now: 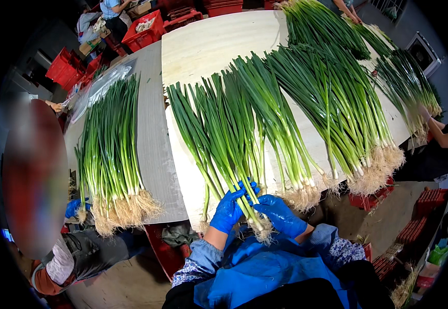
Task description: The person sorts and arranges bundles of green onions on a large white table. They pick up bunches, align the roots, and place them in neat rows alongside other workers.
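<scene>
Both my hands wear blue rubber gloves and meet at the table's near edge. My left hand [229,208] is closed around the pale lower stems of a few green garlic plants [227,162], whose leaves point away over the table. My right hand [280,214] grips the same stems from the right, just above their stringy roots [261,228]. More rooted plants [291,154] lie just to the right, and a larger pile [347,116] spreads beyond them. Some of the fingers are hidden behind the stems.
Left of me a thick row of the same plants [112,146] lies on a grey table [152,154], with a co-worker beside it. Other co-workers handle plants at the right and far right. Red plastic crates [144,31] stand behind the tables and below them.
</scene>
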{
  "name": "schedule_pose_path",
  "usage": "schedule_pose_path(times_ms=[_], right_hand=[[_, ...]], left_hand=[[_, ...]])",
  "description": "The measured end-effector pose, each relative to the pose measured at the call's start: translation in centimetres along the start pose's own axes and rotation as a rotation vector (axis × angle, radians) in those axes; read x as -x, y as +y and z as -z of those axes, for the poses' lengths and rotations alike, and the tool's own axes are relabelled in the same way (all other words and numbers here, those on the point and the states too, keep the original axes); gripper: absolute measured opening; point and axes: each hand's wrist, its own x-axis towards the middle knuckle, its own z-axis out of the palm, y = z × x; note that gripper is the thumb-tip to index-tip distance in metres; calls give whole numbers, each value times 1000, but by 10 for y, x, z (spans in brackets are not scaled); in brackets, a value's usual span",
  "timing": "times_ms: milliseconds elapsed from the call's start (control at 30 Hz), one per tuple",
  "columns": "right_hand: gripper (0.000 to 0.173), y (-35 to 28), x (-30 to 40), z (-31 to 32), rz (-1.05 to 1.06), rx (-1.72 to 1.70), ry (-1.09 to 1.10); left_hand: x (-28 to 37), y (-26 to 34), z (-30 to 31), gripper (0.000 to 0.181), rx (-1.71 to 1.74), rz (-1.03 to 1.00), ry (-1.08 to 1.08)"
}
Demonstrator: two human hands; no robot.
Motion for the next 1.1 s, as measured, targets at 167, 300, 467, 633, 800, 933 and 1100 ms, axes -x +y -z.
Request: schedule_pose_path(times_ms=[167, 300, 467, 633, 800, 933, 1100], right_hand=[[14, 12, -4, -7, -28, -108, 38], [13, 8, 1, -14, -7, -79, 28], [17, 16, 2, -13, 62, 146, 51], [21, 8, -10, -11, 302, 757, 23], [24, -20, -26, -1, 262, 693, 201], [36, -25, -56, -7, 158, 989, 346], [44, 7, -94, -21, -41, 1256, 354]], left_hand=[[6, 0, -7, 44, -108, -73, 104], [8, 2, -11, 44, -247, -135, 145], [9, 5, -8, 46, -182, -132, 126], [10, 10, -5, 49, -136, -74, 129], [10, 34, -7, 39, -278, -55, 168], [2, 39, -4, 36, -733, -187, 477], [-28, 11, 5, 42, -1196, -353, 603]])
